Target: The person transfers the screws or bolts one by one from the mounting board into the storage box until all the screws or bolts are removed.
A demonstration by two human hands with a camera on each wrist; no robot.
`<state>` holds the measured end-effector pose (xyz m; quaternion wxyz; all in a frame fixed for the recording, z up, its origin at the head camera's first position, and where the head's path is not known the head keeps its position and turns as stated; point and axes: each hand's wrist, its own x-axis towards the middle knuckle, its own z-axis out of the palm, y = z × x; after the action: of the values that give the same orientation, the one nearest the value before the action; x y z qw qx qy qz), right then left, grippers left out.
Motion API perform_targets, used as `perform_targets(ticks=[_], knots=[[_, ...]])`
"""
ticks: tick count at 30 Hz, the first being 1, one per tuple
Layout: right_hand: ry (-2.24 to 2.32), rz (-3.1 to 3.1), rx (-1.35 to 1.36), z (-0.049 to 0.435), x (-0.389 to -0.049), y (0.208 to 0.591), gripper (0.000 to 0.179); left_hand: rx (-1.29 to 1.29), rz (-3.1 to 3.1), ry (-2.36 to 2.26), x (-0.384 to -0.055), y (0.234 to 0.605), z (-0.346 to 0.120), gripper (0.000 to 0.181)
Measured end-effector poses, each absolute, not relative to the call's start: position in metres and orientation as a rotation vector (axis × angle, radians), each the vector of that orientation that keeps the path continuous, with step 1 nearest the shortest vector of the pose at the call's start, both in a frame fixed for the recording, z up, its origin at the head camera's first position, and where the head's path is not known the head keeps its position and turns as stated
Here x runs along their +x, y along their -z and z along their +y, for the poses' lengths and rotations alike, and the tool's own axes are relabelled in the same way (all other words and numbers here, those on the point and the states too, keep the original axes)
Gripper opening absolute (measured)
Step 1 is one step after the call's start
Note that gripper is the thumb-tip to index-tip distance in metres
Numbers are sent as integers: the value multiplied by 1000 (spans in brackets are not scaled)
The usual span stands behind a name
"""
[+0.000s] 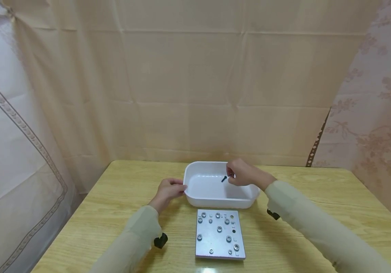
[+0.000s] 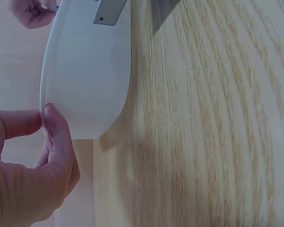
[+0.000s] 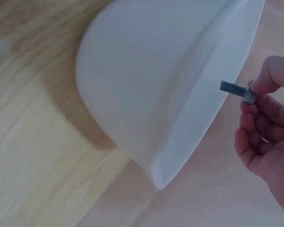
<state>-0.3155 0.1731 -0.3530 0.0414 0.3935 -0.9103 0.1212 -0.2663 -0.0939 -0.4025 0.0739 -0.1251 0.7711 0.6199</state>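
A beige sheet (image 1: pixel 188 94) hangs behind the tub (image 1: pixel 212 203), with a white cloth (image 1: pixel 21 102) off to the tub's left and a floral cloth (image 1: pixel 383 113) off to its right. The table (image 1: pixel 106 204) spreads beneath the tub and out to both sides. Two pale sleeves (image 1: pixel 315 227) reach in from the near side, one left of the tub, one right. The tub sits upright, its near wall standing between its inside and the plate (image 1: pixel 212 240), which lies flat just in front, apart from it. The left hand (image 1: pixel 169 190) pinches the tub's rim at its left end, narrowly, between thumb and fingers. The right hand (image 1: pixel 245 174), above the tub's right part, blocks the head view of some of the far rim and inside; thumb and fingertips pinch a bolt (image 3: pixel 234 89) by its head. Black clips (image 1: pixel 160 240) show under the sleeves, either side of the tub's front. Socket screws (image 1: pixel 219 229) stud the plate before the tub. The bolt is over the tub, its threaded end clear of the fingers.
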Motion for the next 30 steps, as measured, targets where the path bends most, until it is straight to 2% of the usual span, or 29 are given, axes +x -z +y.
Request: perform_targets(ticks=[11,30], knots=[[-414,-2956,1073,157,-332,344,6,-395,2295,-1886,-267,402,-95,29],[-353,-3048,1056,139,-359,340,8,-376,2311,-1873,-267,403,-98,31]])
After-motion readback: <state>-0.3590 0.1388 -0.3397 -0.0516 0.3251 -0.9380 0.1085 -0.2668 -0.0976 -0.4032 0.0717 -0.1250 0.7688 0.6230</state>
